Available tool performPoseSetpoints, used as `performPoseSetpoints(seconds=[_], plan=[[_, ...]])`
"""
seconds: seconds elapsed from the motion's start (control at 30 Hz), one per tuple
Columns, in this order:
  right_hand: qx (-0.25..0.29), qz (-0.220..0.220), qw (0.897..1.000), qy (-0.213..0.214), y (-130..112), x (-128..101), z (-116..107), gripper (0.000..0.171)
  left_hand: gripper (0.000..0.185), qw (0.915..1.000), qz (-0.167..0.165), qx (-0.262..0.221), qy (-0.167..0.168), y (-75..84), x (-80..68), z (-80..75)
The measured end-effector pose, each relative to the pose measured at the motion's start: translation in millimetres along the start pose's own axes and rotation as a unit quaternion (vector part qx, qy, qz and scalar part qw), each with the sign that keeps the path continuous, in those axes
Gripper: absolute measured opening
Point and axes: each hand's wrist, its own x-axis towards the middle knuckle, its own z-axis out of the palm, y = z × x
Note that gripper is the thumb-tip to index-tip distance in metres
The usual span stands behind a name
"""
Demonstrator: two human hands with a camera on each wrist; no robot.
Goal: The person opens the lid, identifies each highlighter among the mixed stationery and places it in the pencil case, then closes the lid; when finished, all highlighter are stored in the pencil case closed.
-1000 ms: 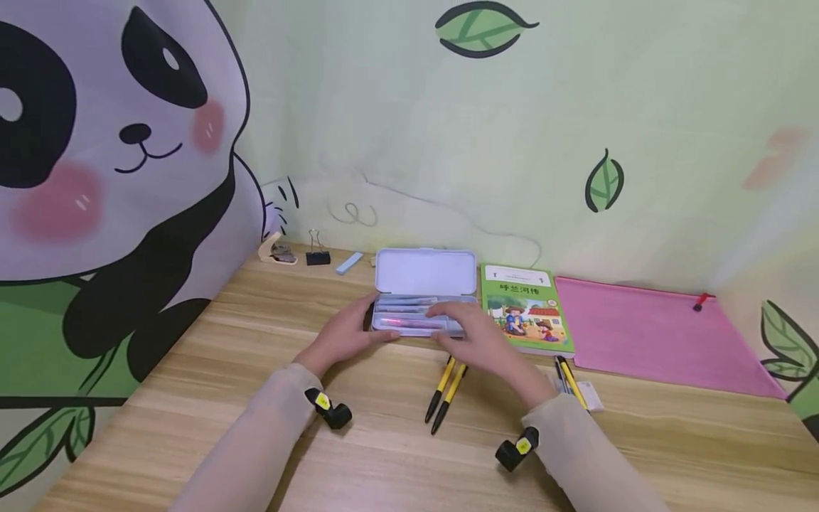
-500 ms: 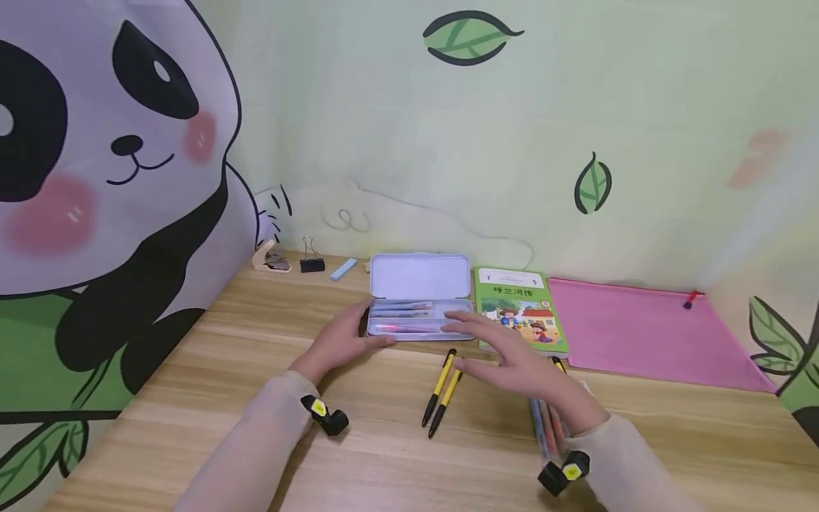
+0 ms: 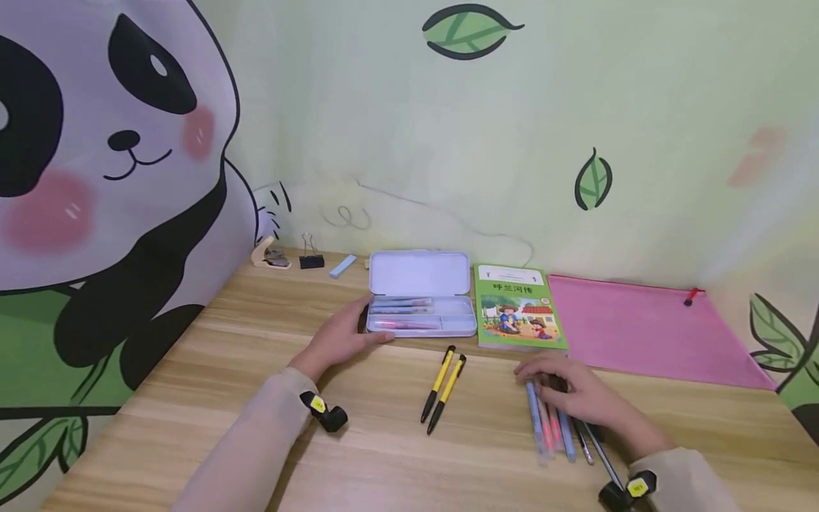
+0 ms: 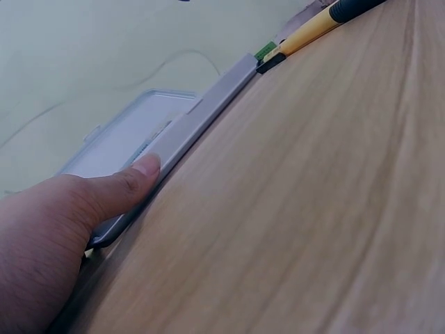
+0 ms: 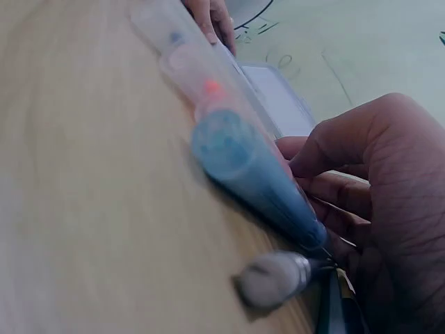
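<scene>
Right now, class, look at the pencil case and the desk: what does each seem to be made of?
Pencil case: probably plastic, though thin metal is possible; pale lilac, smooth, satin finish with moulded rounded corners. The left hand holds its end.
Desk: wood or wood-look laminate; light grain lines run across a flat, matt top.

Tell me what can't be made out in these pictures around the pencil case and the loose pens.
- Head view: the right hand covers the upper ends of the bundle of loose pens, so their count is unclear.
- Right wrist view: the blue pen cap is blurred from closeness.
- Left wrist view: the left hand hides the near end of the pale lilac plastic pencil case; its contents are unseen.
- Head view: the green book title is too small.
</scene>
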Motion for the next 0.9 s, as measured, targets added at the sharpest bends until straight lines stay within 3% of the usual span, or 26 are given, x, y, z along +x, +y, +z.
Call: performPoseSetpoints(seconds=[0.37,0.9], plan=[[-0.023,-0.006,1.000,0.003,2.2,1.2,7.8,0.038,0.102,1.0000,-0.001,0.002,0.000,-1.6,1.2,-0.8],[-0.019,0.030,0.999,-0.016,0.8,2.5,8.1,0.030,0.099,1.0000,-0.002,0.003,0.000,3.8,-1.4,-3.4]])
